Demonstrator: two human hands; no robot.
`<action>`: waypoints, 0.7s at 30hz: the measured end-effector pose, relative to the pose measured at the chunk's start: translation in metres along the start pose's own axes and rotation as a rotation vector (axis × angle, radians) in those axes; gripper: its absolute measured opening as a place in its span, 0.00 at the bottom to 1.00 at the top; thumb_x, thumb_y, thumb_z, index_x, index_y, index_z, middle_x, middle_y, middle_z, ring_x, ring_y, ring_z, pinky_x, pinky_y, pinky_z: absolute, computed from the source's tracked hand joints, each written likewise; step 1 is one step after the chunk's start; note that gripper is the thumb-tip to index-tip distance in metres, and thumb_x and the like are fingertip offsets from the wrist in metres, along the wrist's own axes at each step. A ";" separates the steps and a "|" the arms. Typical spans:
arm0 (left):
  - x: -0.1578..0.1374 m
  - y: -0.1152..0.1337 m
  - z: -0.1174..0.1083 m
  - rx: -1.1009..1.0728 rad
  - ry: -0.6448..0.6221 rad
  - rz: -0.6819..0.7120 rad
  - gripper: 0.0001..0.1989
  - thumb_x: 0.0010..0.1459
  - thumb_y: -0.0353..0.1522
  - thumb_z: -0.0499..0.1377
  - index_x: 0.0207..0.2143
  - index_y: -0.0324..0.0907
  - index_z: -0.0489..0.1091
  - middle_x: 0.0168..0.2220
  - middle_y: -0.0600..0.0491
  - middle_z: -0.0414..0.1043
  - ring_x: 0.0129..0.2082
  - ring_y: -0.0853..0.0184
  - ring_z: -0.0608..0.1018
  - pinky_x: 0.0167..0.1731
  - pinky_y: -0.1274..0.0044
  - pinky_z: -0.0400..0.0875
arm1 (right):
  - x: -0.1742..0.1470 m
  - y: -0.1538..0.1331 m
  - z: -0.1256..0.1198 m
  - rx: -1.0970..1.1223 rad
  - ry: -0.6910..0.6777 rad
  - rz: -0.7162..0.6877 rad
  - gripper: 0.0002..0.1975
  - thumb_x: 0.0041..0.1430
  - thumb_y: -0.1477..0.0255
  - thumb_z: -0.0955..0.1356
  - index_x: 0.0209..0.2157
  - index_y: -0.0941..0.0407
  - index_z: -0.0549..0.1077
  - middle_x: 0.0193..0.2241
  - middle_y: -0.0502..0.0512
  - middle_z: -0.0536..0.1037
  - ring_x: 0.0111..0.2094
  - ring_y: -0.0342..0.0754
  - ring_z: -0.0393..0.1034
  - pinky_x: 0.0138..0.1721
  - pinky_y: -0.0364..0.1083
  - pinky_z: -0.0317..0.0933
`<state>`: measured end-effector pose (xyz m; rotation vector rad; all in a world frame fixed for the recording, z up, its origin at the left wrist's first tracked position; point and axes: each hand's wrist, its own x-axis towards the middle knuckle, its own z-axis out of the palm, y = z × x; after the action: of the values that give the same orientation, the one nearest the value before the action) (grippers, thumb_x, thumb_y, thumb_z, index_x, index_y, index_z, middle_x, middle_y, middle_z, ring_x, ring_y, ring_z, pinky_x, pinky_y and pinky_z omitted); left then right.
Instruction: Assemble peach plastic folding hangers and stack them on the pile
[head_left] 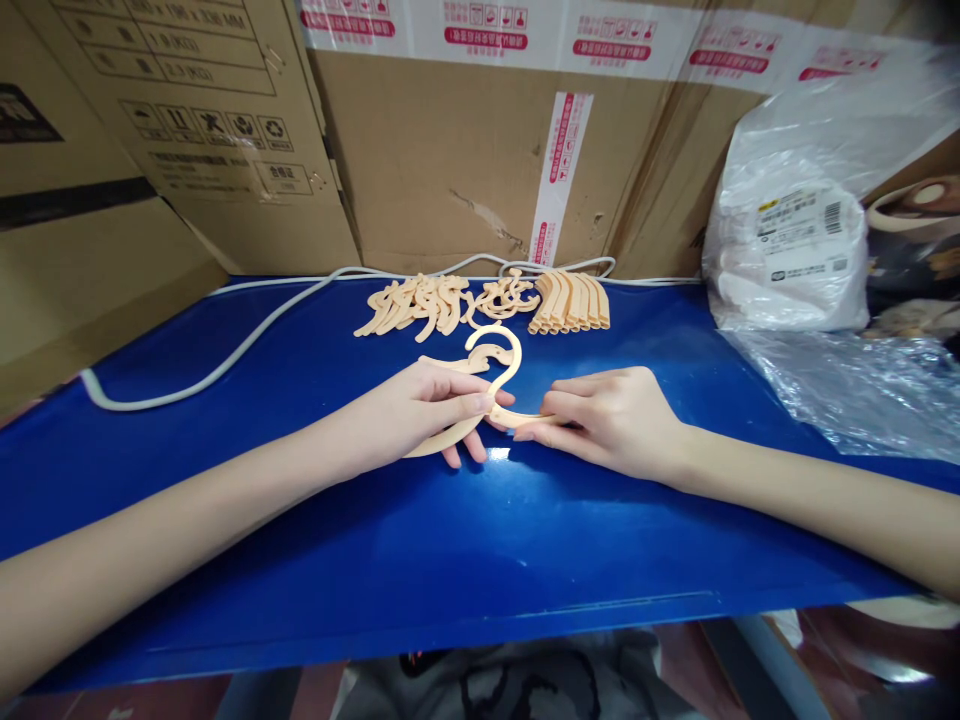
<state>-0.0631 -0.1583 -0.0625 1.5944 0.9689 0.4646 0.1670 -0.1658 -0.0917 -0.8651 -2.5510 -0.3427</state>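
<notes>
Between my hands is a beige plastic clothes hanger (516,352) with its hook pointing up and away from me. My left hand (431,405) pinches it at the base of the hook, thumb on top. One curved arm of the hanger shows below that hand. My right hand (611,420) grips the other arm piece on the right, fingers curled over its end. Just behind the hook lies another beige piece (491,354), partly hidden by the hanger and my left hand. Whether the arm pieces are fully joined to the hook cannot be seen.
Several loose curved pieces (420,303), a pile of small hooks (506,296) and a neat row of hollow arm pieces (571,302) lie at the back of the blue table (465,560). A white cable (262,355) runs behind. Cardboard boxes (465,150) and plastic-wrapped goods (787,245) border it.
</notes>
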 end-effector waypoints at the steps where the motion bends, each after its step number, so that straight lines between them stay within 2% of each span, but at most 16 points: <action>1: 0.000 0.000 0.000 0.021 -0.010 0.012 0.12 0.63 0.30 0.53 0.36 0.37 0.76 0.21 0.54 0.76 0.20 0.73 0.77 0.21 0.84 0.71 | 0.000 0.000 0.000 0.001 -0.002 0.000 0.27 0.68 0.57 0.60 0.20 0.58 0.68 0.17 0.47 0.67 0.18 0.38 0.62 0.21 0.44 0.41; 4: 0.001 -0.002 -0.001 0.055 -0.031 0.056 0.12 0.63 0.32 0.53 0.34 0.38 0.76 0.26 0.53 0.79 0.21 0.72 0.78 0.19 0.85 0.70 | 0.000 0.000 -0.001 0.009 -0.013 0.004 0.26 0.68 0.57 0.60 0.20 0.58 0.69 0.17 0.47 0.69 0.18 0.38 0.63 0.21 0.43 0.41; 8: 0.002 -0.007 -0.001 0.074 -0.043 0.110 0.13 0.63 0.34 0.53 0.36 0.38 0.75 0.36 0.50 0.80 0.24 0.71 0.80 0.19 0.84 0.70 | 0.000 0.000 -0.001 0.026 -0.019 0.011 0.26 0.68 0.57 0.60 0.21 0.58 0.69 0.18 0.48 0.71 0.19 0.38 0.64 0.22 0.43 0.42; 21: -0.001 -0.006 0.001 0.143 -0.021 0.122 0.15 0.64 0.37 0.52 0.34 0.38 0.74 0.36 0.49 0.80 0.23 0.72 0.79 0.20 0.84 0.69 | 0.000 0.001 0.000 0.067 -0.054 0.050 0.26 0.68 0.57 0.60 0.20 0.57 0.69 0.17 0.47 0.69 0.18 0.39 0.61 0.22 0.42 0.42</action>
<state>-0.0650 -0.1591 -0.0681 1.7908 0.9093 0.4703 0.1673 -0.1653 -0.0912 -0.9236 -2.5695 -0.2196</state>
